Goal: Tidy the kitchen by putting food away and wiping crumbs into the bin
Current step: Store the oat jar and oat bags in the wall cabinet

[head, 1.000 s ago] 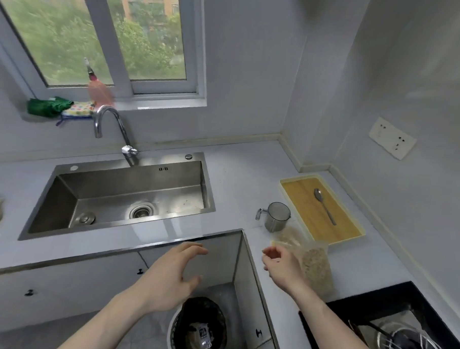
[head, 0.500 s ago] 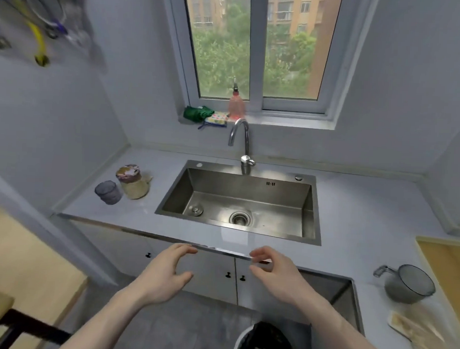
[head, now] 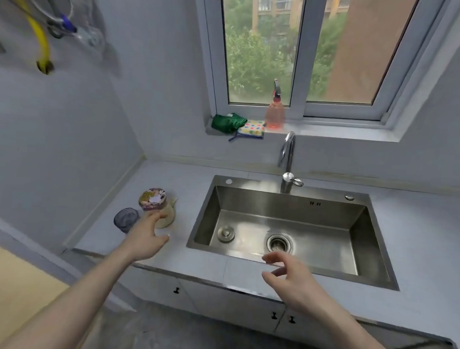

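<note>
A glass jar (head: 162, 211) of pale contents, patterned round lid on, stands on the grey counter (head: 188, 259) left of the steel sink (head: 287, 229), beside a dark ribbed cup (head: 126, 219). The left hand (head: 145, 236) reaches it, fingers apart; the right hand (head: 289, 279) hovers, loosely curled, holding nothing

Pale grey tiled walls (head: 154, 73), white-framed window (head: 300, 58) showing green trees and a brick building, grey countertop (head: 418, 235), steel sink (head: 287, 221) with chrome tap (head: 287, 153), white cabinet doors (head: 231, 303), grey floor (head: 177, 333), soft daylight
</note>
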The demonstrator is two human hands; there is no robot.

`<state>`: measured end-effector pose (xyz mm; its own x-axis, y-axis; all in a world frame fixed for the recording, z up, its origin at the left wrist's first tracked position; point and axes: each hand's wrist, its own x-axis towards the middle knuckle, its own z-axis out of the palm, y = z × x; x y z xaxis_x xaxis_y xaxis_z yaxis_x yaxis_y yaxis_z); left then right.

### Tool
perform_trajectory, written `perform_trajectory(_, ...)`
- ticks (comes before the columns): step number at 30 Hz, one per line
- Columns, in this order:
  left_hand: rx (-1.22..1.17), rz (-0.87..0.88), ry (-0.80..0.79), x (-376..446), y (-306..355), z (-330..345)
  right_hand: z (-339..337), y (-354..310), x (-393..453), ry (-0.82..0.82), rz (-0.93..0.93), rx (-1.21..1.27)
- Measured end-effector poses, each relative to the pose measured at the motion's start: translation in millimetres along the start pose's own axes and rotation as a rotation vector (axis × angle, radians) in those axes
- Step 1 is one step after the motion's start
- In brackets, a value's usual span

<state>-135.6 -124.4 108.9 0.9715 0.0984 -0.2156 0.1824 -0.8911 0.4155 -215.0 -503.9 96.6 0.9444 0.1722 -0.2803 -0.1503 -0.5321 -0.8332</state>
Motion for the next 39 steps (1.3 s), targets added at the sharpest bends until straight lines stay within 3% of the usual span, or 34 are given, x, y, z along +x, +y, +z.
perform_trajectory(11,0.102,-0.173,-0.113,193.9,-76.7,-14.6,20.0,-30.9,62.9,0.159,0.133,0.018)
perform_trajectory(16,0.122,-0.210,-0.194,218.0,-80.1,-4.8,16.2,-25.1,58.8,0.231,0.197,0.043)
perform_trajectory(23,0.103,-0.236,-0.143,230.7,-86.2,-1.5,13.9,-3.3,40.7,0.291,0.269,0.049)
perform_trajectory(28,0.186,-0.196,-0.068,210.8,-62.6,10.5,9.4,14.8,21.8,0.322,0.291,0.072)
perform_trajectory(32,0.192,-0.056,-0.034,181.6,-20.6,20.8,-3.5,36.8,-5.7,0.361,0.334,0.126)
perform_trajectory(39,0.209,0.268,-0.076,120.0,123.4,61.6,-47.8,97.1,-94.9,0.557,0.426,0.191)
